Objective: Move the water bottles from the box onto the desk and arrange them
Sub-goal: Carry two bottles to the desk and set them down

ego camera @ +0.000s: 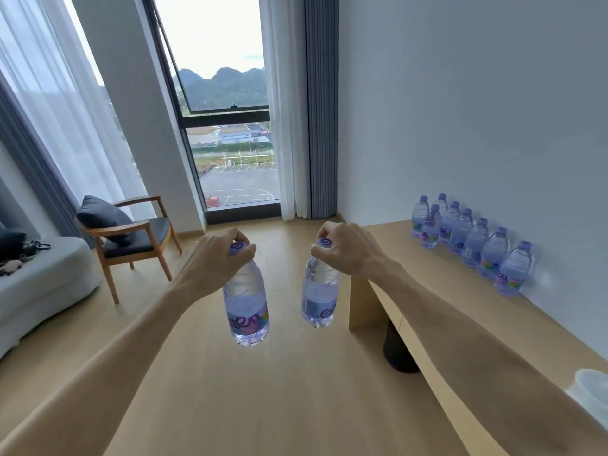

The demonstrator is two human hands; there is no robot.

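Observation:
My left hand (217, 258) grips the purple cap of a clear water bottle (246, 307) that hangs upright over the wooden floor. My right hand (348, 250) grips the cap of a second water bottle (318, 297), also hanging in the air, just left of the desk's end. The light wooden desk (460, 291) runs along the right wall. Several purple-capped bottles (473, 241) stand on it in a row against the wall, with one more in front at the far end. The box is out of view.
A wooden armchair (131, 232) with a dark cushion stands at the left, beside a grey sofa (39, 284). A window and curtains fill the far wall. A dark round object (398, 350) sits under the desk. A clear plastic item (592, 390) lies on the desk's near right.

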